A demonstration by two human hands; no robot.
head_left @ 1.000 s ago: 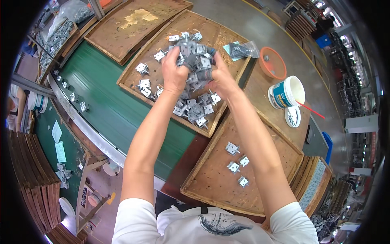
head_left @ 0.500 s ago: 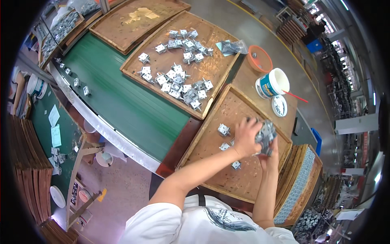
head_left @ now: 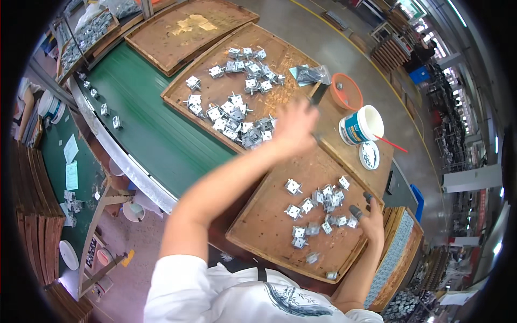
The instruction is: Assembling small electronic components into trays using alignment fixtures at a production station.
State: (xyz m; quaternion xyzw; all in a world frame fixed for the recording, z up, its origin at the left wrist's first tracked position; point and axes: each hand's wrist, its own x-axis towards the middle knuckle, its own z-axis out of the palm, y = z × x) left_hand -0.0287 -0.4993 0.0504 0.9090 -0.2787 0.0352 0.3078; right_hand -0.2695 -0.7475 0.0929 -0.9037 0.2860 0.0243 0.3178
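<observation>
My left hand (head_left: pixel 293 126), blurred by motion, is over the near right edge of the far wooden tray (head_left: pixel 177 89). Its thumb and fingers look apart, with dark coverings on the tips and nothing visible between them. Several small square silver metal parts with short shafts (head_left: pixel 235 112) lie in that tray, left of the hand. My right hand (head_left: pixel 371 220) is at the right side of the near wooden tray (head_left: pixel 269 237), fingers spread, with dark fingertip coverings. Beside its fingers are more of these metal parts (head_left: pixel 329 197), scattered over the tray; a few look blurred.
A green conveyor belt (head_left: pixel 140 102) runs along the left, with a row of parts by its metal rail. Right of the trays stand an orange bowl (head_left: pixel 346 91), a white bucket (head_left: pixel 353 129) and a white lid (head_left: pixel 369 156). Stacked trays (head_left: pixel 396 242) rise at the right.
The cluster of metal parts held between both hands has been let go and lies spread in the near tray. My left hand has moved up and left to the far tray; the right hand has lowered slightly.
</observation>
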